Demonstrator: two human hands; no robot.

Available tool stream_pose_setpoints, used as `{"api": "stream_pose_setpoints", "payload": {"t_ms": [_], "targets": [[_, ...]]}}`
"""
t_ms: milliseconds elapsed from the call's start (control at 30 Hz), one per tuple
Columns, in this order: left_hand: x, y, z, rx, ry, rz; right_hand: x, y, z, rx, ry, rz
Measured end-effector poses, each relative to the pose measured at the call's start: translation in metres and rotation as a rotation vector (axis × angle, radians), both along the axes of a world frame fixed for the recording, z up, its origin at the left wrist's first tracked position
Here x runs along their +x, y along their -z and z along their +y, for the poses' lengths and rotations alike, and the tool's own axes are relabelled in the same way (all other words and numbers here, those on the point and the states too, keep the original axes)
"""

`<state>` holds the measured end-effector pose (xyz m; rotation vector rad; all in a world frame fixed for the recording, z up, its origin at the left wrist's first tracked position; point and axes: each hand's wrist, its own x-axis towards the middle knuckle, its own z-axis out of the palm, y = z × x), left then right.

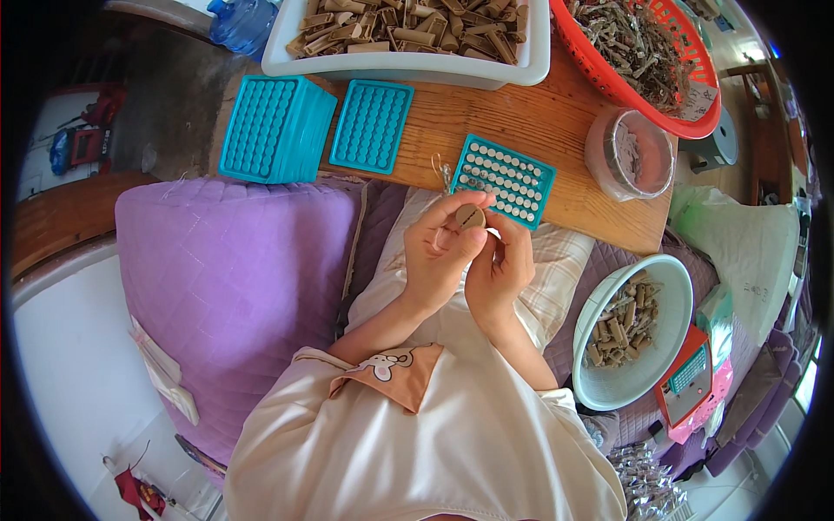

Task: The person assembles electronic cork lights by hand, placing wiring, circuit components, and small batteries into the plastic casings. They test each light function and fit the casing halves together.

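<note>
My left hand (437,252) is closed round a small brown cylinder-like piece (470,216), whose flat round end shows a dark slit. Right beside it, my right hand (501,269) has its fingers pinched together, its fingertips close to the piece; what they hold, if anything, is hidden. Just beyond both hands lies a teal tray (549,186) with rows of small white round discs (512,176). The left fingertips overlap the tray's near edge from this viewpoint. A bit of thin wire (442,171) stands at the tray's left side.
On the wooden table (452,104) stand a stack of teal trays (269,130), another teal tray (372,127), a white bin (400,74) of brown pieces, a red basket (643,104) and a clear tub (630,156). A pale basin (608,395) of brown pieces sits at my right.
</note>
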<state>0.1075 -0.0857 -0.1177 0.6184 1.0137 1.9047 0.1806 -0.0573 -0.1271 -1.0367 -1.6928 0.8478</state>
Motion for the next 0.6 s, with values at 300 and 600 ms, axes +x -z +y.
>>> {"api": "stream_pose_setpoints", "payload": {"t_ms": [300,600], "targets": [[0.0,-0.012,-0.004,0.007,0.063,-0.044,0.005,-0.006,0.0,0.133,-0.021,-0.078],[-0.01,-0.026,-0.009,-0.026,0.205,0.13,0.014,-0.033,-0.001,-0.107,-0.1,0.039]]}}
